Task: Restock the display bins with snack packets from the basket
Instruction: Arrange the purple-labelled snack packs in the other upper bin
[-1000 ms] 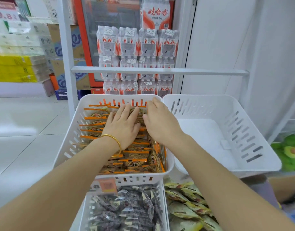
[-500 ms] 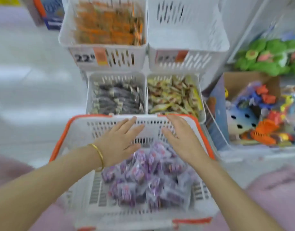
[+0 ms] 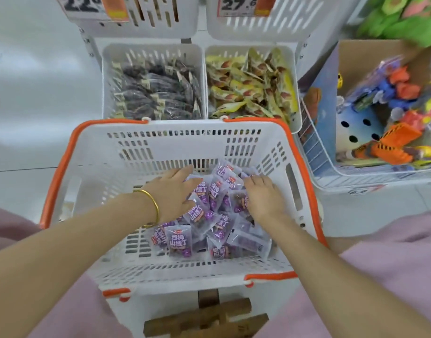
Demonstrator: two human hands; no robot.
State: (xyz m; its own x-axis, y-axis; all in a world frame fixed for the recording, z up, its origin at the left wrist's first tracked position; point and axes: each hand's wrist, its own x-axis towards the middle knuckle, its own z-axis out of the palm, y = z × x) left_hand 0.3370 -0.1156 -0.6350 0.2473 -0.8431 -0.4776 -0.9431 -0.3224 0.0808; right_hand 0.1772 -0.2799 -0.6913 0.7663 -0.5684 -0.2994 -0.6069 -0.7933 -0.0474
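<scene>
Both hands had dropped into the basket [image 3: 173,142], mid-frame. Left hand [image 3: 171,191] lay flat on packets [image 3: 178,242]; right hand [image 3: 264,198] curled its fingers among them, grasp unclear.

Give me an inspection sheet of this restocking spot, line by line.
Surface: tiled floor; a wooden stand shows below the basket.
Job's things: white, orange-rimmed basket holds a pile of purple packets; beyond it stand the dark-packet bin and the yellow-packet bin.
Clutter: box of plastic toys; green plush toys.
Hands: left hand lies flat on the pile; right hand has fingers bent into it, grip unclear.
Cables: nothing seen.
Surroundings: upper bins with price tags.
</scene>
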